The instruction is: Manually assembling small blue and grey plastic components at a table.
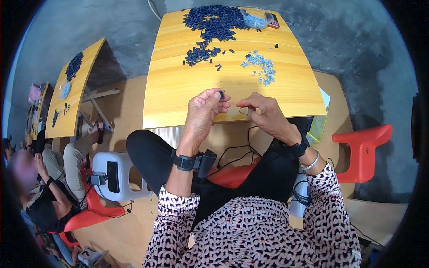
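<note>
A small black piece [221,94] is pinched by the left hand [206,107] over the near part of the yellow counter [172,98].
Any print on the dark red box [272,20] by the far edge, beside a clear bowl [255,21], is too small to be read. The left hand is turned thumb-side up, with the piece gripped between thumb and forefinger; the right hand [263,111] is bent inward just beside it, fingers curled toward the thumb (whether anything is held there cannot be told). The near edge is crossed by both wrists. Bare wood grain is seen between the hands and the black pieces [210,22] and silver pieces [266,69] farther back; beyond the right edge, a red stool [367,152] is placed.
</note>
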{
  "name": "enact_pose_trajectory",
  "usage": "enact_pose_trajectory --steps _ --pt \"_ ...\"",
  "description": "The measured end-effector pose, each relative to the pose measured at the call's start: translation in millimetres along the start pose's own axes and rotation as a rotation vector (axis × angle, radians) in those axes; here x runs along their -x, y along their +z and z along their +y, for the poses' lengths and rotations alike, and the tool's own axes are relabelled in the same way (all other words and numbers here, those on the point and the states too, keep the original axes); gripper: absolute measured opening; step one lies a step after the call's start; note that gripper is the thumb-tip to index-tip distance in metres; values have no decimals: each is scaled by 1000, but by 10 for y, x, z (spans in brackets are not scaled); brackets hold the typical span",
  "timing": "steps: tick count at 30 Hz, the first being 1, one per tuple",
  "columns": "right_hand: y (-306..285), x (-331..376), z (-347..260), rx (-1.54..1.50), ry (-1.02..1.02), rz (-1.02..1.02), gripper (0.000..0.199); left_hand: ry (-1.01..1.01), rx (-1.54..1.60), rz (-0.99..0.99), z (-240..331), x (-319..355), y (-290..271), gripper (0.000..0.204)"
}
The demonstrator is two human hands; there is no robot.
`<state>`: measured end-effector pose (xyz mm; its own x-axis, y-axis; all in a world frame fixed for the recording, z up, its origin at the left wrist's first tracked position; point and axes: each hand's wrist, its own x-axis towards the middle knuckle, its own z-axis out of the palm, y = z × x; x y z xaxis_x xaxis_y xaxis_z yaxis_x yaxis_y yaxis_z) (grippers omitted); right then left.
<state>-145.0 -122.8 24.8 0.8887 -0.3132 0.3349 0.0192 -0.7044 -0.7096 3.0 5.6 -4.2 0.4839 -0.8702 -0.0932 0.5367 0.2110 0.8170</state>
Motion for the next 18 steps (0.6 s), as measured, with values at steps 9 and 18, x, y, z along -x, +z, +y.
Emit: enact_pose_trajectory --steps 9,18 --pt "-643 -161 493 224 124 170 16 59 107 42 14 -18 -8 13" --pt "-846 -510 731 382 203 -1 19 51 169 -23 29 -8 -5 15"
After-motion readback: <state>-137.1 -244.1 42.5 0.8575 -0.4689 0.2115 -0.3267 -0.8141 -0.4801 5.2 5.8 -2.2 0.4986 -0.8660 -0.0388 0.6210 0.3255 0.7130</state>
